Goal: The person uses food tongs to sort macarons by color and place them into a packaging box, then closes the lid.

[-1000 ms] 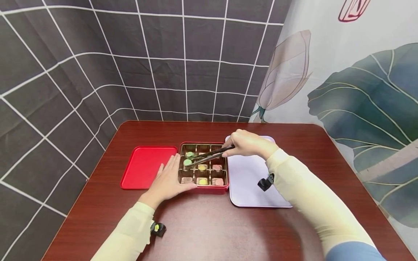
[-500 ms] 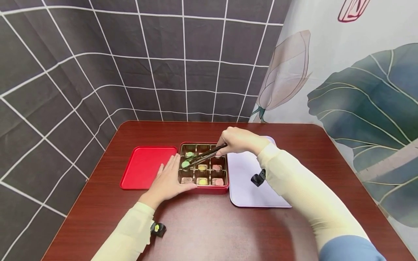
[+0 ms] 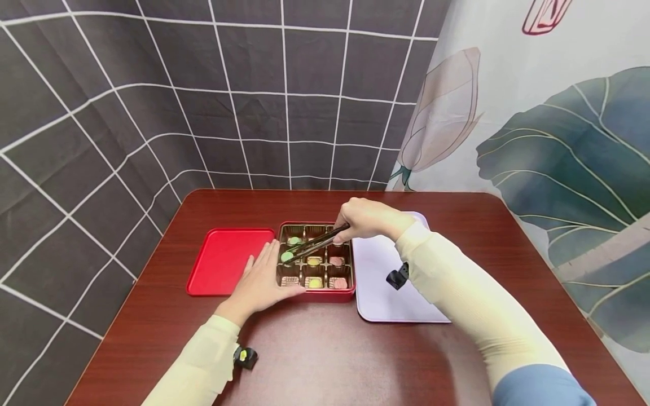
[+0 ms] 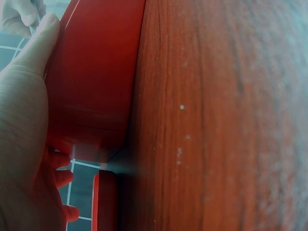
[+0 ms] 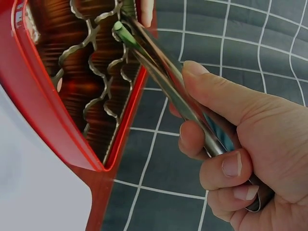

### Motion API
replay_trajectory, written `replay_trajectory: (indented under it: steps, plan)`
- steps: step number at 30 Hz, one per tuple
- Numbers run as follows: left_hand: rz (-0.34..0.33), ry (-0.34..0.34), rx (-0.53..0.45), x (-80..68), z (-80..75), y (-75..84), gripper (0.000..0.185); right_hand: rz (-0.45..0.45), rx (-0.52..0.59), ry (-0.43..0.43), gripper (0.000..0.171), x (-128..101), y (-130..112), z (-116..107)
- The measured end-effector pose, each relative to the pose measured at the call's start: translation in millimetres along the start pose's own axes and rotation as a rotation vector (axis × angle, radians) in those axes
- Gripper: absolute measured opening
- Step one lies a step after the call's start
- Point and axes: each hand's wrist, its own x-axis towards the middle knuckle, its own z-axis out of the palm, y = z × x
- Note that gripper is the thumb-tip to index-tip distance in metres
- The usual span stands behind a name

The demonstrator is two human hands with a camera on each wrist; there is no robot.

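A red box (image 3: pixel 325 295) holds a dark gold tray divided into compartments, with small round green, yellow and pink sweets in several of them. My right hand (image 3: pixel 364 219) grips a pair of metal tongs (image 3: pixel 319 242) near their joined end, as the right wrist view (image 5: pixel 183 103) also shows. The tong tips are right at a green sweet (image 3: pixel 287 256) in the left middle compartment. My left hand (image 3: pixel 263 279) rests against the box's front left corner, fingers straight along the left side and thumb along the front rim. In the left wrist view, the thumb lies on the red wall (image 4: pixel 98 62).
A flat red lid (image 3: pixel 231 260) lies left of the box, close beside it. On the right a pale lavender tray (image 3: pixel 378 293) sits under my right forearm. The brown wooden table (image 3: pixel 335 349) ends at a dark grid curtain (image 3: pixel 254 113) behind.
My right hand has moved left with the tongs. Their tips and the green sweet have shifted slightly left and toward me within the box. My left hand stays put.
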Motion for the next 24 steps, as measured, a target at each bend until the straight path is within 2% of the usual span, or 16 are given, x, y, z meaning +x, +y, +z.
replay_trajectory:
  steps: [24]
  plan:
    - [-0.009,-0.002,-0.004,-0.5,1.0,1.4,0.123,0.03,-0.044,-0.019,0.02,1.7,-10.8,-5.1]
